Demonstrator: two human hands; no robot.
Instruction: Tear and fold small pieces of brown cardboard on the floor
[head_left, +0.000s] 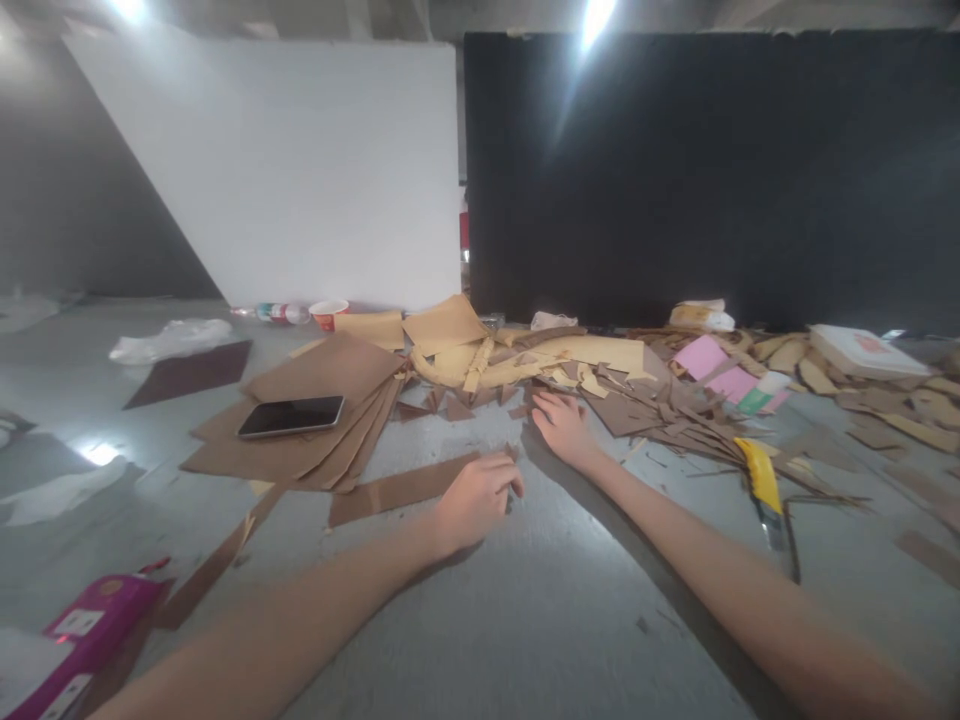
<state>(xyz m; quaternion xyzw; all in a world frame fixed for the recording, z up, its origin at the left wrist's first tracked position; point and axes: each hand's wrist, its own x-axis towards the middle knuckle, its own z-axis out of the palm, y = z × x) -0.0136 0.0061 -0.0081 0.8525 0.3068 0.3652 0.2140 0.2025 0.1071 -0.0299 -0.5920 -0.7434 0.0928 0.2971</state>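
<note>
Your left hand (474,505) is half curled at the right end of a flat brown cardboard strip (405,490); I cannot tell whether its fingers grip anything. Your right hand (564,432) lies palm down, fingers loosely extended, holding nothing visible, beside a heap of brown cardboard offcuts (637,412) that crowds the grey table (540,630) ahead. To your left, a black-screened phone (292,417) rests on stacked brown sheets (337,362); to your right lies a yellow-handled cutter (763,478). At the back, an upright red-and-white paper cup (325,321) hides its contents, near a clear plastic bottle (282,313) on its side. A flat white box (862,350) sits on scraps, its inside hidden.
</note>
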